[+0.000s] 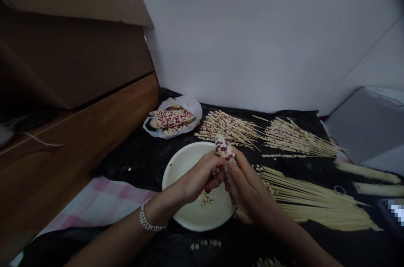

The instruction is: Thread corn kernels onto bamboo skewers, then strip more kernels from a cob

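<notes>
Over a white bowl [176, 214], both my hands are closed around one corn cob [223, 149] with white and dark red kernels. Its kernelled tip points up and away from me. My left hand [202, 174], with a beaded bracelet at the wrist, grips it from the left, fingers at the lower kernels. My right hand [244, 178] wraps the cob from the right and hides much of its lower part. Loose kernels [207, 199] lie in the bowl below my left fingers.
A plastic bag [197, 109] of corn cobs stands at the back. Kernel-threaded skewers [230, 126] lie in two heaps behind and right of the bowl. Bare sticks [325, 208] spread at the right, near stripped cobs [368, 172]. A cardboard box [78, 56] stands at the left.
</notes>
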The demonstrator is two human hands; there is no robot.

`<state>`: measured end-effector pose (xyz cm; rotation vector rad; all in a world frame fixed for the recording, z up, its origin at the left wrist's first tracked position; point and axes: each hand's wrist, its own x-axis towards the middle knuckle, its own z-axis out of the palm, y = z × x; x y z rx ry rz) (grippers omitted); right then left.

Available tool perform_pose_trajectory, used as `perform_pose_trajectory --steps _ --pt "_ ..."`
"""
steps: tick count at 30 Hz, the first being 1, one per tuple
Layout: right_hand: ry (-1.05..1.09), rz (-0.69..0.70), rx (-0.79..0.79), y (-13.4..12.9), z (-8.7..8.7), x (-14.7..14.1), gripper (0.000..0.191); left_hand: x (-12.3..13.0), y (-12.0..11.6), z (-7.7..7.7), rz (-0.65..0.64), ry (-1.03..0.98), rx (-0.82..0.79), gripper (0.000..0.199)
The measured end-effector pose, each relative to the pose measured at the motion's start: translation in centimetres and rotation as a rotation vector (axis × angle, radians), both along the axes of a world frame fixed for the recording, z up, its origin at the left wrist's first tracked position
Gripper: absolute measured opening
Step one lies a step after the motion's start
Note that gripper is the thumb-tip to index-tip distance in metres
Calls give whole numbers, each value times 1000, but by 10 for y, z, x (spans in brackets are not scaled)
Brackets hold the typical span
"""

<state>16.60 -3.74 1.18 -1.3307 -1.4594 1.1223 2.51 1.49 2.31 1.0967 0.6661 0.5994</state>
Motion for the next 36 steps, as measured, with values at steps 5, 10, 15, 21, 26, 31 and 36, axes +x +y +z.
perform_pose_trajectory --steps 5,10,15,21,26,31,36 --pt "-42 4 80 0 -3 -1 57 6 -4 -5 85 48 58 11" --pt "2 11 80 3 -6 3 57 1 0 -2 -28 1 35 23" --pt "27 -6 45 3 -3 3 57 -2 2 0 -44 -28 18 13" --pt "32 9 60 5 -5 3 54 2 1 -4 -9 10 41 17" --pt "27 -17 46 2 -1 4 57 0 1 1 -15 -41 -3 10" --pt "-51 -3 -17 -4 7 3 59 1 -1 2 -5 -57 -2 19" --pt "-47 -14 29 1 -5 1 59 5 -2 -7 31 -11 8 5"
